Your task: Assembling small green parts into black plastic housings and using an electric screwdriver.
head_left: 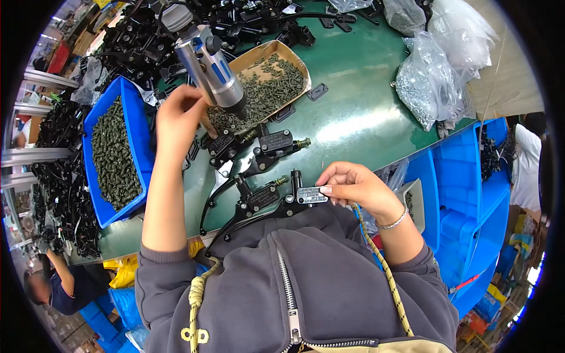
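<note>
My right hand pinches the end of a silver reservoir cap on a black brake lever assembly, close to my chest. My left hand is raised with curled fingers, thumb and fingertips together beside the silver-and-blue powered screwdriver. What those fingertips hold, if anything, is hidden. The screwdriver points down over a cardboard tray of small dark screws. Between my hands lie more brake lever assemblies with black caps, among them one nearer and one farther.
A blue bin of small dark-green parts stands at the left. Black parts pile up at the back. Flat black gaskets lie beside the tray. Plastic bags sit at the far right, blue crates below. Another person is at lower left.
</note>
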Tool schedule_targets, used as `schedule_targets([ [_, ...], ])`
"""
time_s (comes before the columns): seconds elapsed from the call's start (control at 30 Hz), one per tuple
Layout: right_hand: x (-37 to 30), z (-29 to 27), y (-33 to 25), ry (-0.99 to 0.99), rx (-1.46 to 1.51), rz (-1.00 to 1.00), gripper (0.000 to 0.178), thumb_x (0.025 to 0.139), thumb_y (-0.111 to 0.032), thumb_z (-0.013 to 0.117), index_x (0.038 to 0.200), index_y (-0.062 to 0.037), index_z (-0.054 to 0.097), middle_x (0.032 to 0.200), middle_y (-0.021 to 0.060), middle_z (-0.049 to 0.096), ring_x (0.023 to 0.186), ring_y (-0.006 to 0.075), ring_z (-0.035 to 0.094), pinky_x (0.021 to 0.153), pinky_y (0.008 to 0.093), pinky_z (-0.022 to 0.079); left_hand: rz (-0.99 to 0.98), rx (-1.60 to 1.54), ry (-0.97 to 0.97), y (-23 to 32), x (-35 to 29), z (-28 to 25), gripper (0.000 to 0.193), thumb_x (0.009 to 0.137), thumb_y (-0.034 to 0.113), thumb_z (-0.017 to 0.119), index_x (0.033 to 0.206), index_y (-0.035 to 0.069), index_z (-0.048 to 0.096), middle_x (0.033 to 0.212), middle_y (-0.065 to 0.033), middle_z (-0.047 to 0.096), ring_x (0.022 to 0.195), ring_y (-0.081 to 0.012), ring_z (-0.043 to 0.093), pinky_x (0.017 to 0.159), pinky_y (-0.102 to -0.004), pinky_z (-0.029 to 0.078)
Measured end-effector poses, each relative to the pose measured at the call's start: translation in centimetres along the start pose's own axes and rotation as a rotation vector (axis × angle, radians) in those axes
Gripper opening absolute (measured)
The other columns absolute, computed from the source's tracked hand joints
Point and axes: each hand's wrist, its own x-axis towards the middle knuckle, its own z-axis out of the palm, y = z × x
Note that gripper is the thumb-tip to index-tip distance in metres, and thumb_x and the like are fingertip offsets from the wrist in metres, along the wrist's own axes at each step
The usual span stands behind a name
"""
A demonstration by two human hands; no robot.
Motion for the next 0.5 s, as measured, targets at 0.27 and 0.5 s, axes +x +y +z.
schedule_targets([
  [0.27, -0.6, 2.2, -2.2, 0.226, -0.298, -0.425, 0.018, 0.086, -0.003, 0.074, 0.103, -0.0020, 0.068, 0.080, 0.0007, 0.064, 0.070, 0.0069, 0.058, 0.060, 0.0212, 0.043, -0.123, -0.595, -0.192, 4.5, -11.1, -0.8, 0.028, 0.078, -0.006, 0.076, 0.103, 0.001, 0.063, 0.090, -0.0066, 0.069, 0.081, -0.0148, 0.069, 0.076, -0.0255, 0.056],
  [0.5, 1.0, 5.3, -3.9, 0.076, -0.601, -0.889, 0.018, 0.079, 0.003, 0.075, 0.096, -0.0024, 0.072, 0.086, 0.0058, 0.066, 0.075, 0.0145, 0.061, 0.063, 0.0263, 0.047, -0.267, -0.680, -0.438, 7.4, -13.4, 4.3, 0.033, 0.080, -0.008, 0.076, 0.107, 0.001, 0.060, 0.088, -0.0068, 0.070, 0.083, -0.0138, 0.070, 0.077, -0.0247, 0.056],
])
